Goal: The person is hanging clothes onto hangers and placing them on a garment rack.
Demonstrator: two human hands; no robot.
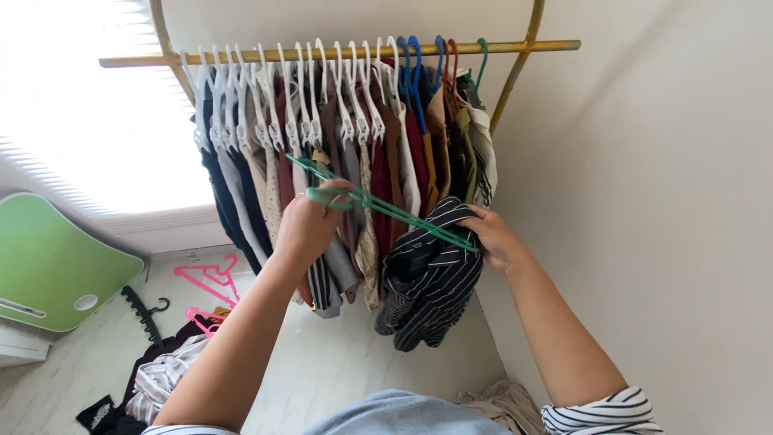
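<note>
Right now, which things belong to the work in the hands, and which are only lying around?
In hand:
left hand gripping the green hanger
right hand holding the striped garment at the hanger's end

Lying about:
full clothes rail
pink hangers
black hanger
clothes pile on the floor
green board
</note>
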